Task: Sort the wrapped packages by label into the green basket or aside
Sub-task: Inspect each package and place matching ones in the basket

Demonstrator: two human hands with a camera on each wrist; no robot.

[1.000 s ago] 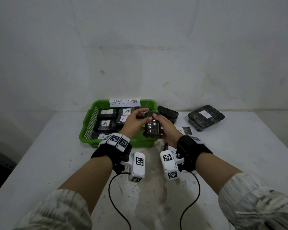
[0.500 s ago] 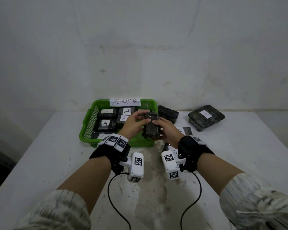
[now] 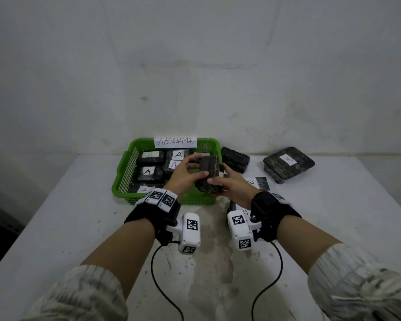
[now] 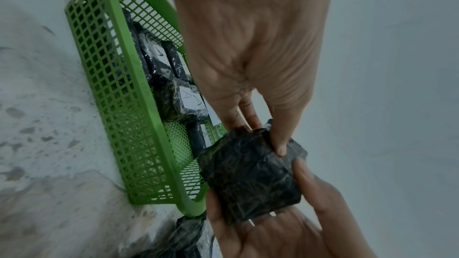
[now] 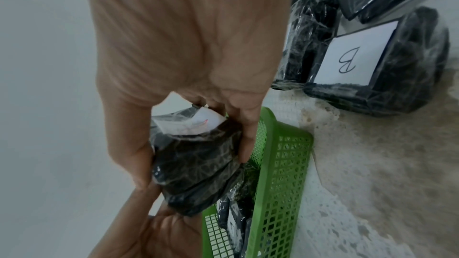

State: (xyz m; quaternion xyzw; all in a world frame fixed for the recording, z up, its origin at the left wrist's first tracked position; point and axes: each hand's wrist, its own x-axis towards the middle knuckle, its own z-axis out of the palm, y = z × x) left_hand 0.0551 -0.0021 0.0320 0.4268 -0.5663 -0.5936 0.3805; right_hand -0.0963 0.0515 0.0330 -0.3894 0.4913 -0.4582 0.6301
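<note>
Both hands hold one dark wrapped package (image 3: pixel 208 173) above the near right corner of the green basket (image 3: pixel 123 181). My left hand (image 3: pixel 185 173) grips its left side, thumb on the near face. My right hand (image 3: pixel 227 185) grips it from the right and below. In the left wrist view the package (image 4: pixel 250 180) shows a plain dark face. In the right wrist view a white label (image 5: pixel 196 122) shows on the package (image 5: pixel 196 166) under the fingers, its letter unreadable. Several packages marked A (image 3: pixel 177 155) lie in the basket.
The basket bears an "ABNORMAL" sign (image 3: pixel 175 142). To its right on the white table lie a dark package (image 3: pixel 235 158), one labelled B (image 3: pixel 257 183), and a flat stacked pair with a label (image 3: pixel 288 163). The wall stands close behind.
The held package has been turned in both hands and lifted slightly; its far end now tilts up higher over the basket's corner. The hands stayed in much the same place.
</note>
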